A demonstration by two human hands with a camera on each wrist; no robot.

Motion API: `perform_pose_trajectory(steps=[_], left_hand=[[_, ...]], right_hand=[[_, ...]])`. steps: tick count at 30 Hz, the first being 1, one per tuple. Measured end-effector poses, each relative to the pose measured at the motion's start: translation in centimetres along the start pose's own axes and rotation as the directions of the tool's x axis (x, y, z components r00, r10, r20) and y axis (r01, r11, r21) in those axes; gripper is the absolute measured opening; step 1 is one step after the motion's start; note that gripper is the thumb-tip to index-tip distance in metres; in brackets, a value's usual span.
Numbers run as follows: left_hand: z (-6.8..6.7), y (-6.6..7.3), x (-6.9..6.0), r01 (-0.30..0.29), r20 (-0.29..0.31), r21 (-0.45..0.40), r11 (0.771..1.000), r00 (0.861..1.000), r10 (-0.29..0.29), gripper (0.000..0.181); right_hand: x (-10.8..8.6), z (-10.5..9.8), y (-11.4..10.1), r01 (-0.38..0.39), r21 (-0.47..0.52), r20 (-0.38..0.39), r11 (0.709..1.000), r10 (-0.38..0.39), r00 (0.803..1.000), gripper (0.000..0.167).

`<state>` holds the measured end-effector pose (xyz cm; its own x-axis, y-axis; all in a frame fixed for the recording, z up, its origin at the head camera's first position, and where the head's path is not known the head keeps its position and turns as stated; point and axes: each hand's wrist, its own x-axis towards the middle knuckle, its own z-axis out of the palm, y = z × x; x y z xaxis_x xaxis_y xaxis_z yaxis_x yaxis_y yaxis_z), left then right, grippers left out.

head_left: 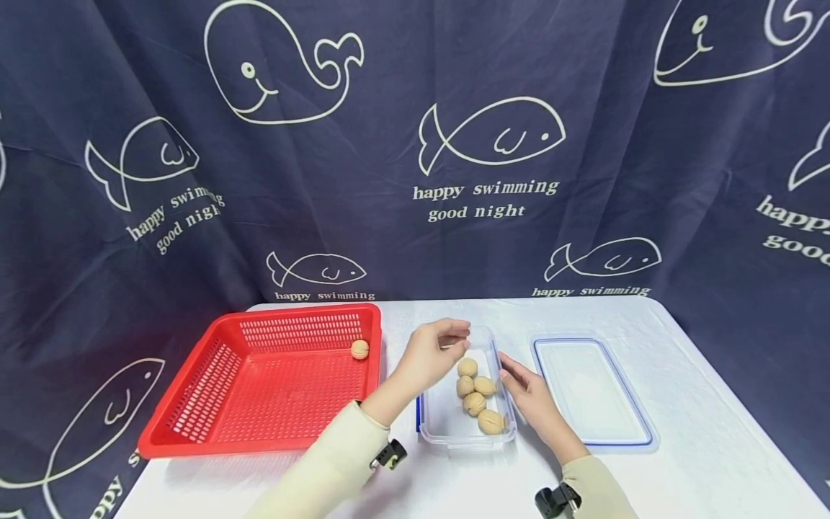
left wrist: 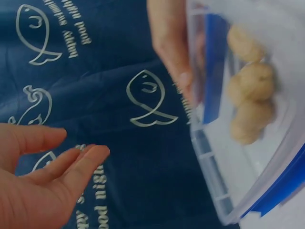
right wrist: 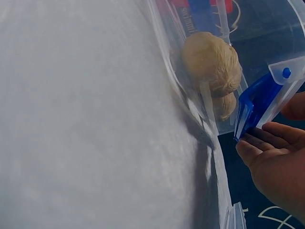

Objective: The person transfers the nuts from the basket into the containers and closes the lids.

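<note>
A clear container (head_left: 454,437) with blue side clips stands mid-table, several walnuts (head_left: 475,404) inside it. Above its far left part is the left hand (head_left: 433,355), fingers parted and nothing between them; the left wrist view also shows this hand (left wrist: 52,176) empty. Against the container's right side rests the right hand (head_left: 533,400), its fingers fairly straight. In the right wrist view the right hand (right wrist: 281,157) touches the container beside a blue clip (right wrist: 259,102). One walnut (head_left: 359,349) lies in the red basket (head_left: 259,453), near its right wall.
To the right of the container a clear lid (head_left: 593,389) with a blue seal lies flat on the white table (head_left: 707,432). The red basket stands at the left. Behind the table hangs a dark blue curtain (head_left: 389,144) with white fish and whale drawings.
</note>
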<state>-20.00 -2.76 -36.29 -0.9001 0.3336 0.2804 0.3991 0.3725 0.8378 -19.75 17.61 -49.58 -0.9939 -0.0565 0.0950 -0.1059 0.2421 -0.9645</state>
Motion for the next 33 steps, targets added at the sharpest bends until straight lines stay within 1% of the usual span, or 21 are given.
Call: perform_pose_trajectory(steps=[3,6,8,11,14,17,19,24,26,30,33], left_hand=[[-1.5,0.4,0.3,-0.023,0.002,-0.03,0.999,1.0,0.024,0.026],[-3.0,0.5,0.6,-0.029,-0.024,-0.045,0.999,0.999,0.028,0.026],[-4.0,0.3,0.9,-0.02,-0.051,-0.046,0.999,0.999,0.017,0.025],[-5.4,-0.3,1.3,-0.009,-0.102,-0.042,0.999,0.995,0.004,0.023],[-6.8,-1.3,1.6,0.01,-0.15,-0.034,0.999,0.989,-0.015,0.022],[-8.1,-2.5,1.7,0.05,-0.188,-0.047,0.998,0.98,-0.058,0.022],[-8.9,-3.3,1.7,0.088,-0.208,-0.069,0.994,0.973,-0.101,0.023],[-10.8,-5.5,1.8,0.187,-0.239,-0.126,0.974,0.947,-0.213,0.026],[-11.4,-6.6,1.8,0.219,-0.241,-0.146,0.965,0.938,-0.25,0.027],[-12.3,-8.7,1.7,0.266,-0.228,-0.186,0.946,0.925,-0.305,0.029],[-12.9,-10.1,1.7,0.292,-0.212,-0.241,0.925,0.914,-0.344,0.029]], right_hand=[[0.0,0.0,0.0,-0.003,0.001,0.004,1.0,0.003,1.0,0.045],[0.1,0.1,0.0,0.003,-0.008,0.006,1.0,-0.003,1.0,0.046],[0.1,0.1,0.1,0.005,-0.007,0.009,1.0,-0.005,1.0,0.046],[0.2,0.1,0.1,0.01,-0.009,0.011,1.0,-0.01,1.0,0.046],[0.1,0.1,0.1,0.005,-0.007,0.01,1.0,-0.005,1.0,0.046],[0.1,0.1,0.0,-0.004,-0.012,0.007,1.0,0.004,1.0,0.046],[0.1,0.1,0.0,-0.007,-0.016,0.006,1.0,0.007,1.0,0.046],[0.0,0.1,0.1,0.012,-0.009,0.005,1.0,-0.012,1.0,0.046],[0.0,0.0,0.1,0.017,-0.004,0.007,1.0,-0.017,1.0,0.046],[0.1,0.0,0.1,0.01,-0.001,0.011,1.0,-0.01,1.0,0.046],[0.1,0.0,0.2,0.003,0.003,0.01,1.0,-0.003,1.0,0.046]])
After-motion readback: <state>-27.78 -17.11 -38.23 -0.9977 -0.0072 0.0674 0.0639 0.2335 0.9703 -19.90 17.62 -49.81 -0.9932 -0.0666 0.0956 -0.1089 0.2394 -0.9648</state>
